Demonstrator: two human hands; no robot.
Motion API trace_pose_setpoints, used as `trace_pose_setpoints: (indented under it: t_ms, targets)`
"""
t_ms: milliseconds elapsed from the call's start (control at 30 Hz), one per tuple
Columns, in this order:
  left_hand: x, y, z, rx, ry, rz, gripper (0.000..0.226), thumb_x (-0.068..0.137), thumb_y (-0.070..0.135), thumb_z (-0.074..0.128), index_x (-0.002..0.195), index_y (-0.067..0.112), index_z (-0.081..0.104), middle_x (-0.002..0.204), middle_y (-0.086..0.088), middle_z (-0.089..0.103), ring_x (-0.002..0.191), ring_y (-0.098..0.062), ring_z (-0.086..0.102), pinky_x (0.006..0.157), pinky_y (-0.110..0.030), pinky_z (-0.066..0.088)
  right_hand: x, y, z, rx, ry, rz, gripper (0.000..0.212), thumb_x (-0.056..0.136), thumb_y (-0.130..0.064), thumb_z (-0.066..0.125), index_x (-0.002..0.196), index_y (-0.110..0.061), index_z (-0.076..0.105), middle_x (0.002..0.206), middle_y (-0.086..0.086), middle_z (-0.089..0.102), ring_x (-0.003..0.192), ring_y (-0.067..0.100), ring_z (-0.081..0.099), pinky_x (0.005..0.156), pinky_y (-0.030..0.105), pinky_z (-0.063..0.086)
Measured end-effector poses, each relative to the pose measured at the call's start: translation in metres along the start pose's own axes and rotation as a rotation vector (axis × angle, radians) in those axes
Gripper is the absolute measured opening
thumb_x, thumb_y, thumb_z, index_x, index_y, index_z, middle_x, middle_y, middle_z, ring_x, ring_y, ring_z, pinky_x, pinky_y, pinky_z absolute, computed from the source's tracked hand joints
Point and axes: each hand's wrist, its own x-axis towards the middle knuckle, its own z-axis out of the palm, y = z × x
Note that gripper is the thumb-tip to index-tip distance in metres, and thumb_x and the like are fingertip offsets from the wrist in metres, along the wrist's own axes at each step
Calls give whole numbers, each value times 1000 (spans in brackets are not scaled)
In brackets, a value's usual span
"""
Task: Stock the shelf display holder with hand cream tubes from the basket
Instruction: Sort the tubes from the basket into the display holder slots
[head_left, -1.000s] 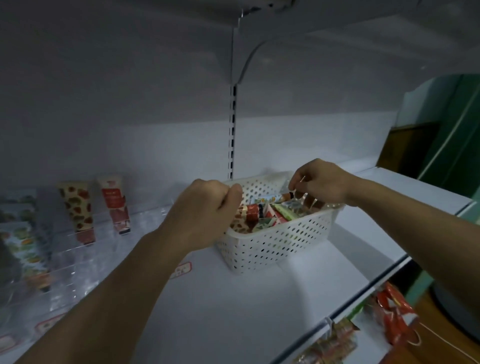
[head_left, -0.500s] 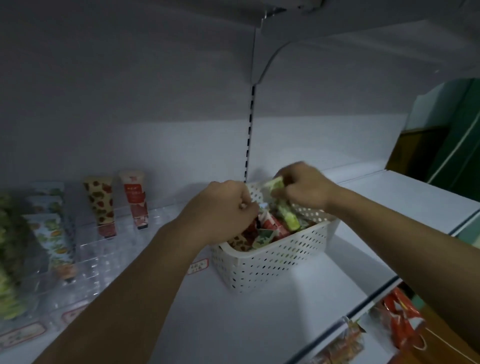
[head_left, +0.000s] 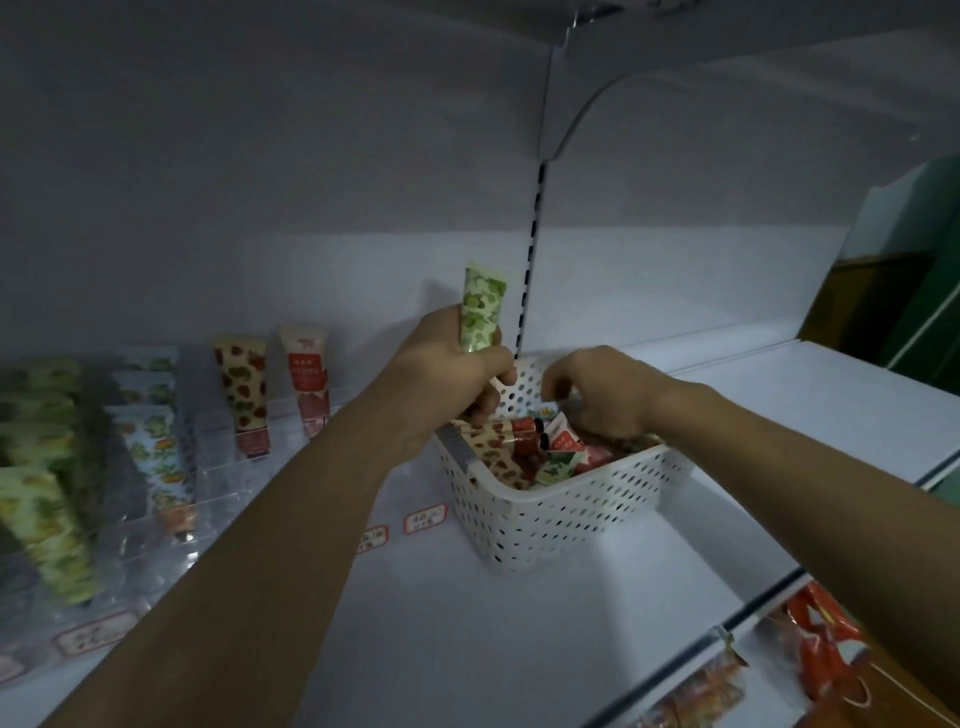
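A white perforated basket stands on the white shelf and holds several hand cream tubes. My left hand grips a green-patterned tube upright above the basket's left rim. My right hand reaches into the basket with curled fingers; its fingertips are hidden among the tubes. A clear display holder fills the shelf's left side. In it stand rows of green and blue-white tubes, one spotted tube and one red tube.
Red-framed price labels lie on the shelf beside the basket. A slotted upright runs up the back panel. The shelf's front edge runs lower right, with red packets hanging below it. A green door is far right.
The green tube has passed from my right hand into my left, which now holds it upright. My right hand has dropped back into the basket. The camera has turned left.
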Motion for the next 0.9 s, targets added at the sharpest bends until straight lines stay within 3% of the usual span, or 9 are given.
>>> trace_pose_setpoints:
  t_ms: [167, 267, 367, 500, 567, 667, 700, 800, 900]
  targets:
    - [0, -3, 4, -28, 57, 12, 7, 96, 9, 63, 89, 9, 61, 95, -22, 72, 51, -17, 64, 49, -29, 53, -3, -4, 2, -90, 43, -25, 27, 98, -20, 54, 120, -24, 68, 118, 2, 63, 110, 24, 61, 81, 30, 45]
    - [1, -5, 7, -53, 92, 11, 11, 96, 11, 65, 106, 9, 63, 103, -21, 72, 80, -26, 75, 73, -42, 63, 1, -1, -2, -25, 255, -40, 10, 97, -26, 59, 99, -19, 64, 96, 0, 54, 87, 21, 61, 73, 28, 44]
    - [2, -6, 9, 138, 77, 138, 7, 96, 18, 66, 93, 12, 67, 90, -13, 71, 79, -15, 68, 76, -31, 56, -6, -12, -20, 460, 465, -28, 15, 99, -25, 59, 88, -15, 62, 83, -1, 63, 72, 14, 59, 67, 30, 47]
    - [0, -4, 14, 212, 20, 151, 17, 95, 19, 66, 86, 33, 68, 83, 9, 74, 78, -8, 71, 78, -35, 59, -19, -30, -40, 1140, 332, -74, 23, 104, -18, 50, 97, -2, 65, 80, 9, 69, 68, 23, 62, 56, 32, 46]
    - [0, -4, 15, 231, 32, 129, 8, 94, 16, 65, 88, 21, 66, 79, 0, 72, 73, -18, 73, 72, -48, 62, -16, -25, -36, 950, 327, 33, 29, 107, -24, 43, 108, -4, 64, 89, 11, 72, 71, 27, 66, 58, 34, 49]
    - [-1, -5, 15, 254, 107, 146, 5, 92, 17, 63, 92, 12, 60, 81, -9, 68, 71, -24, 70, 61, -50, 61, -8, 1, -19, -49, 186, 223, 26, 100, -35, 52, 110, -13, 61, 100, 9, 69, 81, 26, 65, 73, 35, 55]
    - [-1, -4, 15, 240, 118, 146, 7, 92, 18, 63, 90, 12, 58, 80, -8, 67, 68, -23, 69, 60, -50, 61, -10, 6, -10, -202, 71, 278, 27, 96, -38, 59, 109, -14, 61, 101, 7, 68, 83, 25, 65, 75, 35, 55]
    - [0, -5, 16, 239, 116, 137, 23, 89, 28, 67, 75, 21, 51, 69, 0, 59, 64, -19, 62, 66, -50, 59, -13, 10, 4, -72, -25, 290, 23, 92, -35, 62, 98, -13, 66, 91, 3, 68, 75, 19, 62, 60, 27, 46]
    - [2, -6, 19, 250, 112, 126, 21, 85, 45, 71, 81, 32, 54, 78, 10, 64, 79, -16, 68, 74, -44, 59, -13, 8, -9, 266, 278, 234, 14, 96, -25, 63, 96, -12, 68, 90, 4, 70, 74, 17, 64, 58, 23, 44]
